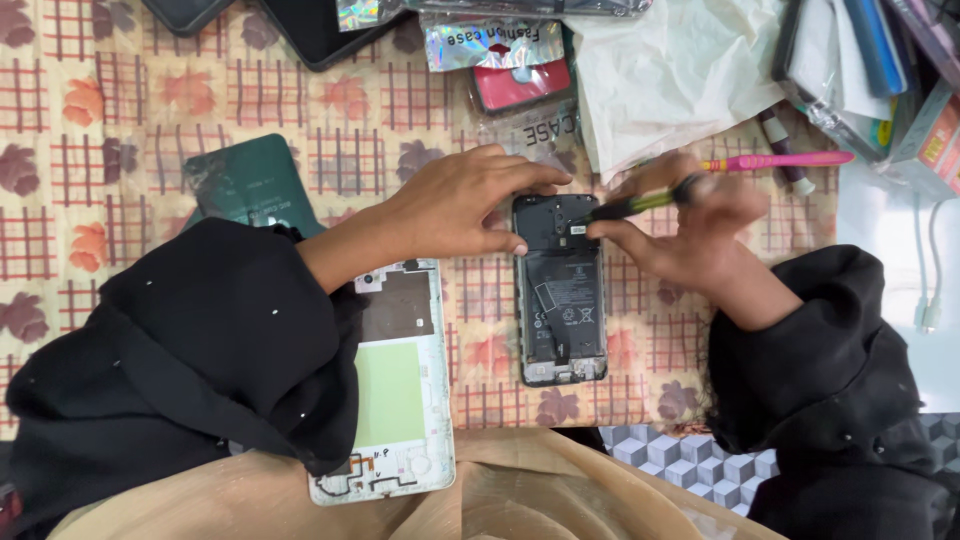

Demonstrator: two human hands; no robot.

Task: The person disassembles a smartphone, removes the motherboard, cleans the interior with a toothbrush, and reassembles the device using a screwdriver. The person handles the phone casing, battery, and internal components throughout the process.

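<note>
A white phone frame lies at the near edge of the table, partly under a black sleeve. The left hand grips the top of an opened phone in the table's middle. The right hand pinches a screwdriver, its tip touching the phone's top.

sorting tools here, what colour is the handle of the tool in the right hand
Yellow-green handle with a black tip, in the right hand; head view.
</note>
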